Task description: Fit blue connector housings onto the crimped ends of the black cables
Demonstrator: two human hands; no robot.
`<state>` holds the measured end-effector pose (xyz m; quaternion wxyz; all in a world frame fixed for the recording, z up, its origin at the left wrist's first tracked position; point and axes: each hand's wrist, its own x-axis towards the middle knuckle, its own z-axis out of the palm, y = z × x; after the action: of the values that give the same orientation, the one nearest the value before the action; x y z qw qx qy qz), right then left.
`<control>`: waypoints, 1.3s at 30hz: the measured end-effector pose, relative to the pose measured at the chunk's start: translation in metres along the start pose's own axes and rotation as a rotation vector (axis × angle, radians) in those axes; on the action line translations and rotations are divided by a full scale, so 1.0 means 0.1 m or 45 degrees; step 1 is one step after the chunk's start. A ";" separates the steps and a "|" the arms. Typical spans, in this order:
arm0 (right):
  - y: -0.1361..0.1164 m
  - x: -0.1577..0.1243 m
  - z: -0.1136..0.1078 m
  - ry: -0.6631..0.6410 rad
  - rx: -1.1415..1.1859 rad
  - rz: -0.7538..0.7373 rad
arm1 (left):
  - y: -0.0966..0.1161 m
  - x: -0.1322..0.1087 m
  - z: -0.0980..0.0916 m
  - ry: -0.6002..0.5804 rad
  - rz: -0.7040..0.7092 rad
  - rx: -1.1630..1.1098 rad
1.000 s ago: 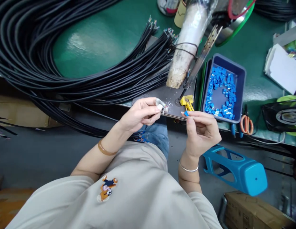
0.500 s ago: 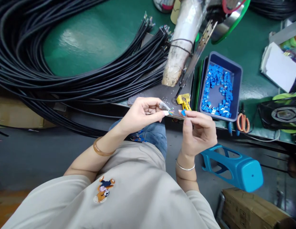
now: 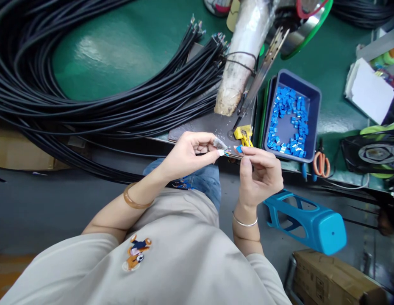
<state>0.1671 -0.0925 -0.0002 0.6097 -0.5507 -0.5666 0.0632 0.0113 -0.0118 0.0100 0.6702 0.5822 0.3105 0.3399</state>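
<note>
My left hand (image 3: 197,152) pinches a small bundle of thin coloured wires (image 3: 227,153) between thumb and forefinger, their ends pointing right. Facing it, my right hand (image 3: 260,169) grips a little blue connector (image 3: 239,149) by its fingertips, close to the wire ends. Whether connector and wires touch is too small to tell. Just behind the right fingertips lies a yellow tool (image 3: 244,134) at the bench edge. A dark tray (image 3: 315,114) to the right holds several more blue connectors (image 3: 287,101).
Thick black cables (image 3: 130,106) sweep over the green bench (image 3: 101,55) from the left. A soldering iron (image 3: 248,103) slants down beside a wrapped white duct (image 3: 235,80). Orange-handled scissors (image 3: 321,164) lie right of the tray. A blue stool (image 3: 308,220) lies below the bench.
My right hand has moved left, bringing the blue connector closer to the wire ends. My left hand has stayed nearly still, still pinching the wires.
</note>
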 end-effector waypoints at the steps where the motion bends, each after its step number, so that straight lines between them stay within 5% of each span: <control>1: 0.00 0.00 0.00 0.001 0.004 -0.003 | 0.00 0.00 0.00 -0.004 -0.004 -0.001; 15: -0.05 -0.02 0.02 -0.058 0.026 -0.030 | 0.00 0.04 -0.01 -0.090 -0.111 -0.126; 26: 0.05 -0.07 0.03 -0.024 -0.086 -0.148 | 0.02 0.04 0.03 -0.016 -0.174 -0.375; 39: -0.03 -0.03 -0.03 -0.207 -0.541 -0.509 | -0.08 -0.02 0.10 0.039 -0.007 -0.016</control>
<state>0.1668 -0.0968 0.0006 0.4339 -0.5366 -0.7112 -0.1342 0.0188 -0.0196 0.0039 0.6699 0.5718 0.3204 0.3489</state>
